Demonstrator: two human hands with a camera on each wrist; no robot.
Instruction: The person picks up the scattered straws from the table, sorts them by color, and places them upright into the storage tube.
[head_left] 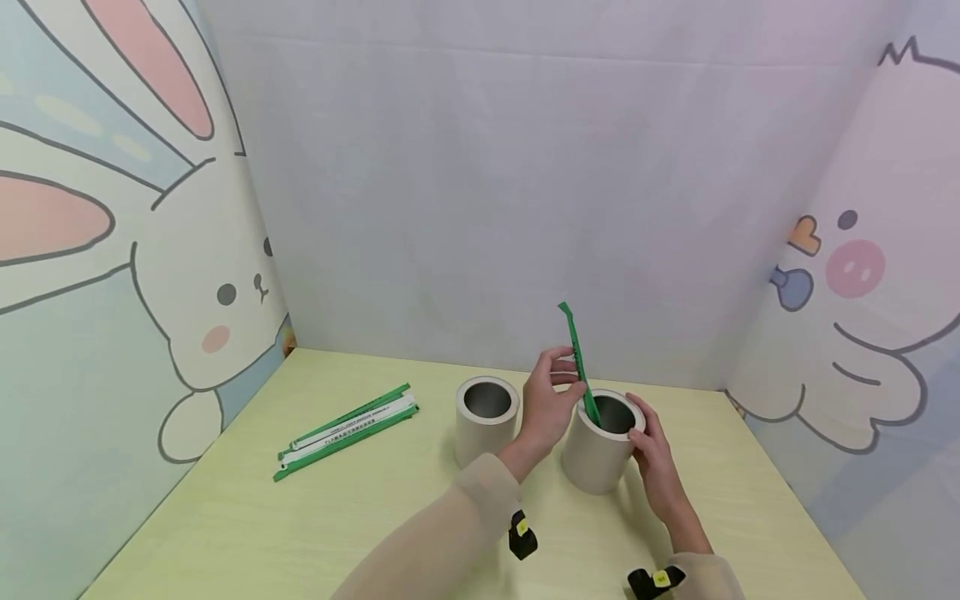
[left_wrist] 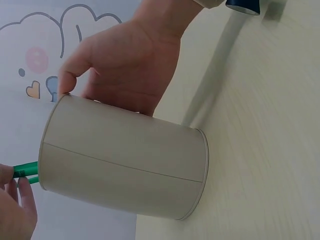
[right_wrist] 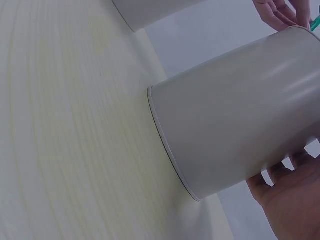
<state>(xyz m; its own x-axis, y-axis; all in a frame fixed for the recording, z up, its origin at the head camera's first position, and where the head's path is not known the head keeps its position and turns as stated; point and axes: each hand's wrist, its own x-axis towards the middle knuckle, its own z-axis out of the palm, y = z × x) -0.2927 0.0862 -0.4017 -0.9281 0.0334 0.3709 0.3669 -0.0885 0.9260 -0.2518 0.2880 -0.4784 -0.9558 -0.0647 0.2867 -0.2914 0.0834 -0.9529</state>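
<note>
My left hand (head_left: 551, 400) pinches a long, thin green packet (head_left: 576, 342), which stands almost upright with its lower end inside the mouth of the right beige canister (head_left: 592, 462). My right hand (head_left: 656, 462) grips that canister at its right side, thumb and fingers by the rim. In the left wrist view the canister (left_wrist: 125, 155) lies between both hands, and the green packet (left_wrist: 25, 169) sticks out at its mouth. The right wrist view shows the canister's wall (right_wrist: 230, 115) with my right hand's fingers (right_wrist: 280, 175) against it. What lies deeper inside is hidden.
A second beige canister (head_left: 480, 433) stands left of the held one, near my left forearm. Further left, several long green and white packets (head_left: 348, 432) lie in a loose bundle on the pale yellow table (head_left: 247, 542). A cloth wall (head_left: 480, 208) rises behind.
</note>
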